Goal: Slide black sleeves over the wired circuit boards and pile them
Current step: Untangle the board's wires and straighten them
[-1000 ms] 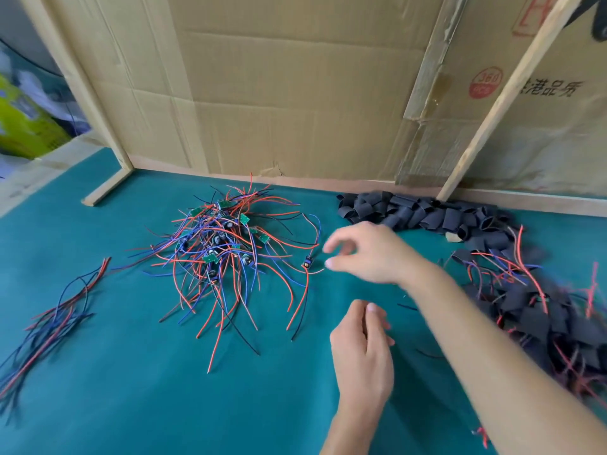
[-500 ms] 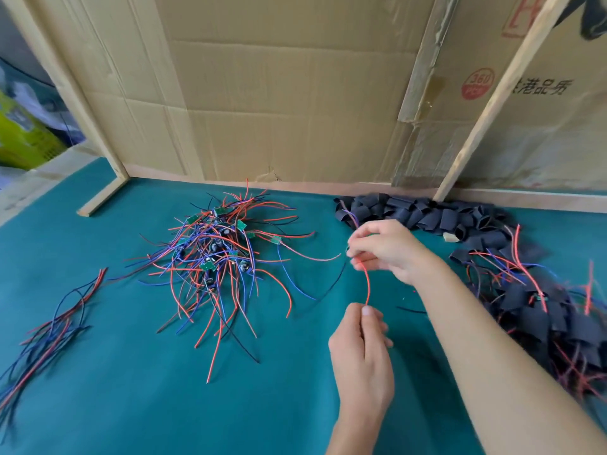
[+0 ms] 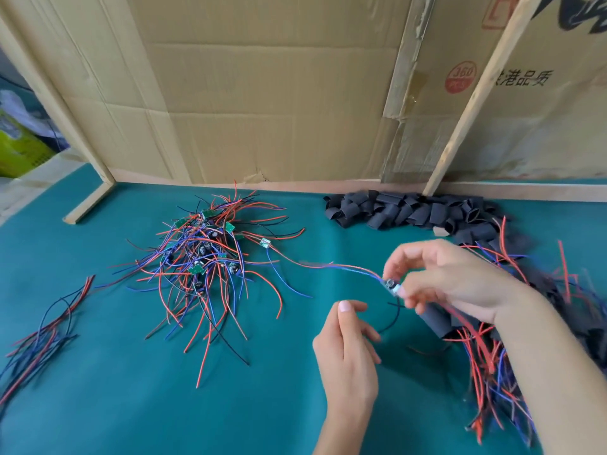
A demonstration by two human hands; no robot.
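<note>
Right hand [image 3: 450, 280] pinches a wired circuit board [image 3: 392, 285] above the teal mat [image 3: 131, 405], left hand [image 3: 348, 349] loosely curled, holding nothing visible, black sleeves [image 3: 410, 210] heaped by the cardboard wall [image 3: 262, 93], tangled board pile [image 3: 203, 257] lies left

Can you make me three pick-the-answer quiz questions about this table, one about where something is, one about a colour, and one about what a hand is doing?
1. Where is the pile of empty black sleeves?
A. At the back by the cardboard wall
B. At the near left edge
C. Under the left hand

2. What colour is the table cover?
A. Yellow
B. Teal green
C. White

3. What is the right hand doing?
A. Lying flat on the table
B. Pinching a small circuit board with wires trailing off it
C. Hanging by the person's side

Answers: 1 A, the sleeves lie along the foot of the cardboard. 2 B, the cloth is teal all over. 3 B, its fingertips grip the board above the table.
</note>
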